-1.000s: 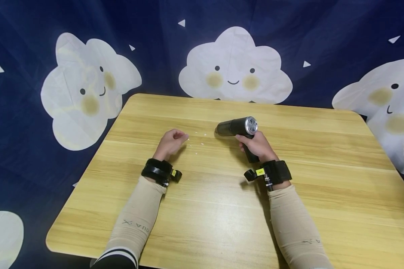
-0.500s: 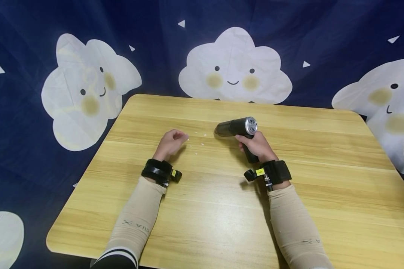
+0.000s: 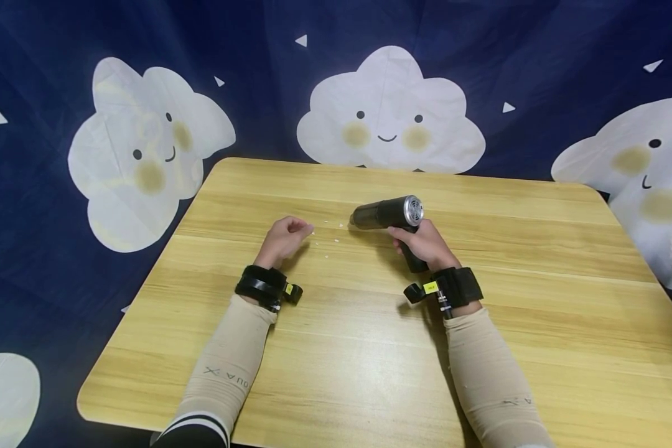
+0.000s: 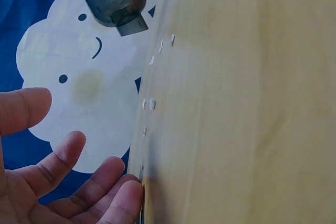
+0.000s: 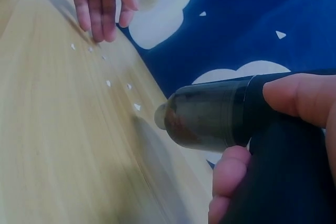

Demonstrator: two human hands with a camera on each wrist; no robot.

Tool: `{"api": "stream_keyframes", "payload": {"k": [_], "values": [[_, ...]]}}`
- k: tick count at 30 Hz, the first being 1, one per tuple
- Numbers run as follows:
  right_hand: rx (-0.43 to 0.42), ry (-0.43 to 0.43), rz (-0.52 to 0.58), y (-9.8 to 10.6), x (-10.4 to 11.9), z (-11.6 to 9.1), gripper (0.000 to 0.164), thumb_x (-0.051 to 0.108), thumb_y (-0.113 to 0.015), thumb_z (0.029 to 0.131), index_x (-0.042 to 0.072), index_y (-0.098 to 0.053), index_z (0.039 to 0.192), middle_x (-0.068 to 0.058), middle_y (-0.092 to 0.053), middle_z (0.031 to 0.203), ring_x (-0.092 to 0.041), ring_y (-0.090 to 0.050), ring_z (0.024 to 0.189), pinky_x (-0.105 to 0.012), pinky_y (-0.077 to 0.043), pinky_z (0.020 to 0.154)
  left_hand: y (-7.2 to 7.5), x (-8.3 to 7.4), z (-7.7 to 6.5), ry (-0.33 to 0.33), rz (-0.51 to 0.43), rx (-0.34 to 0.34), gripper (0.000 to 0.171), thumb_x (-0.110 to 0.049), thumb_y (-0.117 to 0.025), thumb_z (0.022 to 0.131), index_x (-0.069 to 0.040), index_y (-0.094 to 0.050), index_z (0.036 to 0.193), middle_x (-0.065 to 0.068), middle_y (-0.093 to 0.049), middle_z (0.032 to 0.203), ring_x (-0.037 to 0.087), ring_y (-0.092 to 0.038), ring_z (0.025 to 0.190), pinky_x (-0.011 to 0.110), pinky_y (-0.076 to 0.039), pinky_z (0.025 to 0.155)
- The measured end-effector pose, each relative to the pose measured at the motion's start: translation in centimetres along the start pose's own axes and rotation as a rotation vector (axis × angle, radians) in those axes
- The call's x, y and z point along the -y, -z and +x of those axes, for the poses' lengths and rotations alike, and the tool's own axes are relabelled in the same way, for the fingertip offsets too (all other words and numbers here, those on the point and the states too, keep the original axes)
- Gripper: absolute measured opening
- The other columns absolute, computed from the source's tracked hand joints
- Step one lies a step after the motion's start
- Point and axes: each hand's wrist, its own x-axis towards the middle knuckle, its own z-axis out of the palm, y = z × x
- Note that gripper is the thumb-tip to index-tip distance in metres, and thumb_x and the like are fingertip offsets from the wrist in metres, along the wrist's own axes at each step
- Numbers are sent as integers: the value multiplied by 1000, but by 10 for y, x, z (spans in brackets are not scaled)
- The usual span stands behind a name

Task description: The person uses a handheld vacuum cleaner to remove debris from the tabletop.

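My right hand [image 3: 428,244] grips the handle of a black handheld vacuum [image 3: 392,213], thumb along its side. Its smoky see-through dust cup [image 5: 202,116] ends in a short nozzle [image 4: 132,25], which points left at several tiny white paper scraps [image 3: 336,240] scattered on the table. In the right wrist view the nozzle hangs close above the nearest scrap [image 5: 137,107]. On the far side of the scraps, my left hand [image 3: 284,239] holds nothing; its fingers are loosely bent, with the lower fingertips [image 4: 128,198] down at the tabletop.
The wood-grain table [image 3: 336,348] has rounded corners. Behind it hangs a dark blue curtain [image 3: 269,62] printed with white smiling clouds. Black wrist straps with small cameras sit on both arms, the left strap [image 3: 260,286] and the right strap [image 3: 463,289].
My right hand has shifted slightly left with the vacuum, bringing the nozzle nearer the scraps. The left hand stays in place.
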Motion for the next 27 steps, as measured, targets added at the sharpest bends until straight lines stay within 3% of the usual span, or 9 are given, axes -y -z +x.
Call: {"api": "stream_keyframes", "payload": {"k": [9,27], "values": [[18,-6,10,-3,2,-1,51,29,-65,91,9,-45,133,-15,-57,86,-26,-58,71,-33,-51,64,0,-1,1,3,7,4,39,-43,-57,93,-11,-56,116,9,-54,121,28,-49,112,48,-41,98],[40,16,3,-9,1,0,45,27,-63,92,6,-48,128,-13,-57,83,-22,-58,67,-28,-50,61,0,-1,0,1,5,-3,36,-40,-58,94,-10,-57,115,10,-54,120,29,-49,112,48,-40,100]]}}
